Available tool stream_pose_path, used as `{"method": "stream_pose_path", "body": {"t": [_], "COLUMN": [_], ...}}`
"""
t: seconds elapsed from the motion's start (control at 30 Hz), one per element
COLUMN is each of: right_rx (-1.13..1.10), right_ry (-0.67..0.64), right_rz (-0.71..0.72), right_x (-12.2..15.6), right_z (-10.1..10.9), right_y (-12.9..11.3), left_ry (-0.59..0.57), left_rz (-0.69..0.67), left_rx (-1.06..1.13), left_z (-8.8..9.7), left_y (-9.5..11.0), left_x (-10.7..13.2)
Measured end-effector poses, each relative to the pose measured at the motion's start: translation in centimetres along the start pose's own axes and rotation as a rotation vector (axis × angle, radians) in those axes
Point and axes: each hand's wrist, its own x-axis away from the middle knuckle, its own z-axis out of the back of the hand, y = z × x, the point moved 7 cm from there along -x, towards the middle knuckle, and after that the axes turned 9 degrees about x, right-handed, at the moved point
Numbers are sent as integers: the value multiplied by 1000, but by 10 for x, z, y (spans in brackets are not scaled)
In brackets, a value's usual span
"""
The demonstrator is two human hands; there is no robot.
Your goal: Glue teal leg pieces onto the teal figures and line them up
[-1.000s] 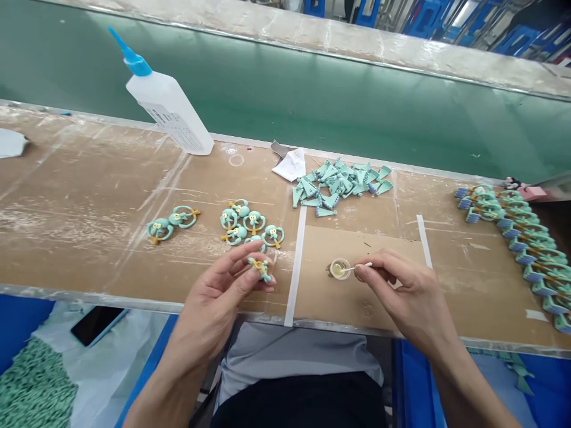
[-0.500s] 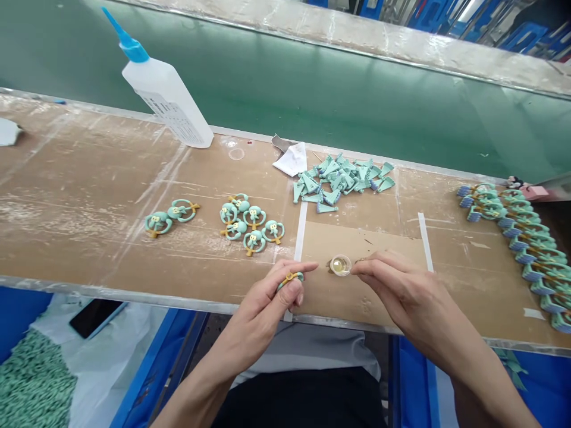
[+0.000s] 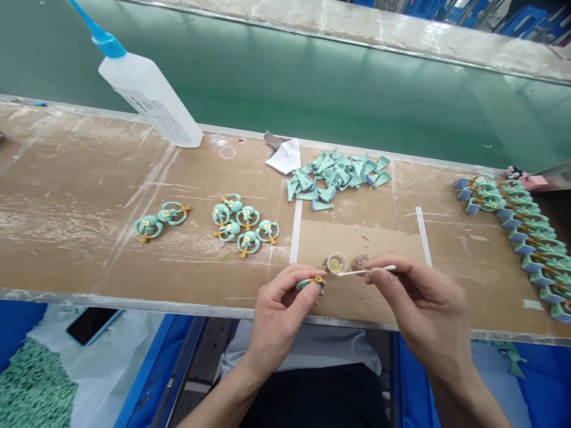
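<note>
My left hand (image 3: 279,312) pinches a small teal figure with a yellow part (image 3: 311,282) just above the table's near edge. My right hand (image 3: 419,303) grips a thin white swab stick (image 3: 366,271), whose tip points left toward the figure. Right behind the figure stands a small clear cup of yellowish liquid (image 3: 336,263). A cluster of several teal figures (image 3: 243,223) lies left of my left hand, and two more figures (image 3: 158,219) lie farther left.
A white squeeze bottle with a blue nozzle (image 3: 147,95) leans at the back left. A pile of teal cone parts (image 3: 334,178) and a white paper scrap (image 3: 285,157) lie behind. Finished pieces line the right edge (image 3: 517,232). A green belt (image 3: 312,89) runs beyond.
My left hand carried the figure rightward from the cluster to beside the cup. My right hand dipped the swab in the cup, then lifted it so the stick shows again.
</note>
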Motion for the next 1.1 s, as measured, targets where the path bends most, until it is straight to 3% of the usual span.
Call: {"method": "stream_pose_path", "body": {"t": [0.2,0.57,0.77,0.97,1.1], "right_rx": [-90,-60,17,13,2], "right_ry": [17,-26,18,-106,-24], "right_rz": [2,56,121,113,58], "right_x": [5,2,0,-5,-1], "right_z": [-13,-19,-13,-11,-6], "right_y": [-10,-18,-26,-27,-23], "left_ry": [-4,-12,3,-13,-1], "left_rz": [-46,-76,-77,-106,-52], "left_rx": [-46,-55,-79,-83,-62], "left_z": [-2,-6,-3,-5,-6], "left_y": [5,8,5,8,5], "left_x": [0,0,1,0,1]}}
